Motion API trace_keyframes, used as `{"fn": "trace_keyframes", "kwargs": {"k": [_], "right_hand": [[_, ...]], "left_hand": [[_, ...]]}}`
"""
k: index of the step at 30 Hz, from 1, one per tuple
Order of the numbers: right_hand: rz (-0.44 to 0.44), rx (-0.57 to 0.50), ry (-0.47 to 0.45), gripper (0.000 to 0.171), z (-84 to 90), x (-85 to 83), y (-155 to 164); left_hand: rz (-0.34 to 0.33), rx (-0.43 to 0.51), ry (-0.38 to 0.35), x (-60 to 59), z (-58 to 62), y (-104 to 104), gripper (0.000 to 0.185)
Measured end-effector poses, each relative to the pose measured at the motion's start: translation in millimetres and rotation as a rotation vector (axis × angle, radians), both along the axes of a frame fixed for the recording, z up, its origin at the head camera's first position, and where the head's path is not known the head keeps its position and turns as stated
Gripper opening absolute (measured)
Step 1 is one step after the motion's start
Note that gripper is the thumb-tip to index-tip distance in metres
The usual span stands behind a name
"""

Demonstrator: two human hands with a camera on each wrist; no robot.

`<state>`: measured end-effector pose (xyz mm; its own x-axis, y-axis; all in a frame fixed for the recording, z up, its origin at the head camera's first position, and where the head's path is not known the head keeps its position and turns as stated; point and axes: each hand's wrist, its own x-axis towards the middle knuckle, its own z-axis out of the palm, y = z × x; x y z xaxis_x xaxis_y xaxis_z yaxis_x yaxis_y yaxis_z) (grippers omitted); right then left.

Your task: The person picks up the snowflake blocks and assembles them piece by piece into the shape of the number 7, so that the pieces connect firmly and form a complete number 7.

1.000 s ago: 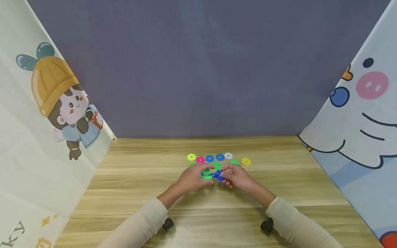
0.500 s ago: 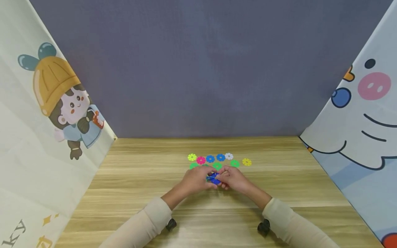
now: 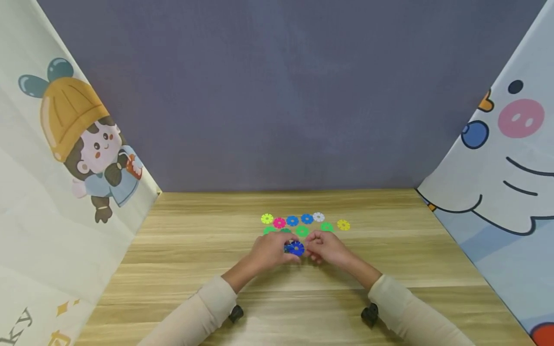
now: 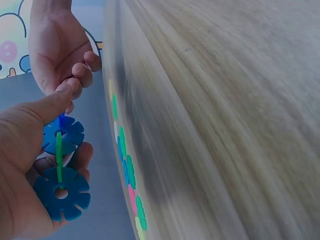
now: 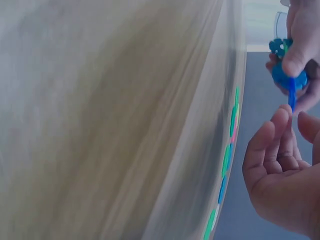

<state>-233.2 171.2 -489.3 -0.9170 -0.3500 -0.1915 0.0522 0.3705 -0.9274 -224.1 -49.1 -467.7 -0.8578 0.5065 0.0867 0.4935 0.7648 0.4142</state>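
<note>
My left hand (image 3: pixel 269 251) grips a joined chain of notched plastic snowflake discs above the table. In the left wrist view, two teal-blue discs (image 4: pixel 75 200) show their flat faces, linked by a green disc (image 4: pixel 59 157) seen edge-on. A dark blue disc (image 3: pixel 296 248) is slotted at the chain's end and stands edge-on in the right wrist view, by the left thumb. Just beside it is my right hand (image 3: pixel 329 248), fingers loosely bent. Its thumb (image 5: pixel 309 126) is apart from the index finger, and a fingertip lies right at the dark blue disc's lower end.
Loose discs lie on the wooden table (image 3: pixel 199 259) beyond the hands: yellow-green (image 3: pixel 267 218), pink (image 3: pixel 279 223), two blue, white (image 3: pixel 318 217), several green and a yellow one (image 3: pixel 343 225). A grey-blue panel (image 3: pixel 277 96) stands behind, with printed cloths at both sides.
The right hand brought the dark blue disc leftward to the chain in the left hand. Its fingers have now come off the disc, whose face shows fully beside the left hand.
</note>
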Motion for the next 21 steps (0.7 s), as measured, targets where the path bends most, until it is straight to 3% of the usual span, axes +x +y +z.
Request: {"fn": "trace_keyframes", "kwargs": {"k": [6, 15, 21], "right_hand": [[-0.036, 0.105, 0.088, 0.017, -0.8, -10.3, 12.6], [-0.050, 0.407, 0.413, 0.014, -1.5, -34.4, 37.8], [-0.065, 0.466, 0.456, 0.013, -4.4, -46.1, 45.1]], "left_hand": [[0.019, -0.030, -0.014, 0.3, -0.9, -3.4, 0.054], [0.029, -0.059, -0.022, 1.6, -0.4, -4.7, 0.053], [0.045, -0.062, -0.029, 1.6, -0.8, -6.9, 0.054]]}}
